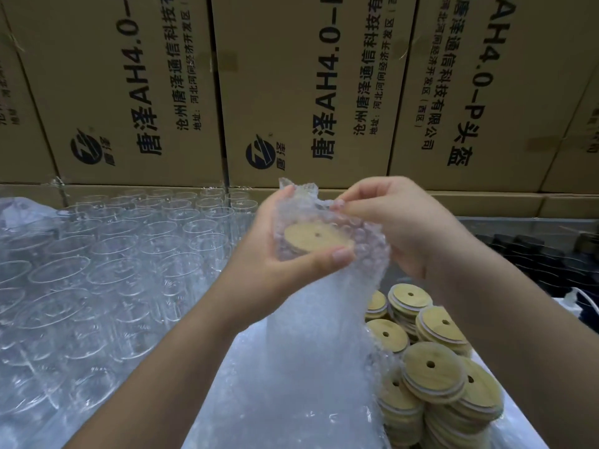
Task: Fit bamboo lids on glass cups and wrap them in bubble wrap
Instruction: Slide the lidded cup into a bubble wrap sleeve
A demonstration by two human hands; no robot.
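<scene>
A glass cup with a round bamboo lid (316, 238) on its mouth stands inside a sleeve of bubble wrap (308, 319), held up at the middle of the view. My left hand (285, 254) grips the wrapped cup near its top, thumb below the lid. My right hand (389, 218) pinches the wrap's upper edge above the lid. The cup's glass body is hidden by the wrap.
Several bare glass cups (113, 254) stand in rows at the left. Stacks of bamboo lids (431, 374) lie at the lower right. More bubble wrap (243, 400) lies below. Cardboard boxes (308, 92) form a wall behind. Dark items (534, 251) sit at the right.
</scene>
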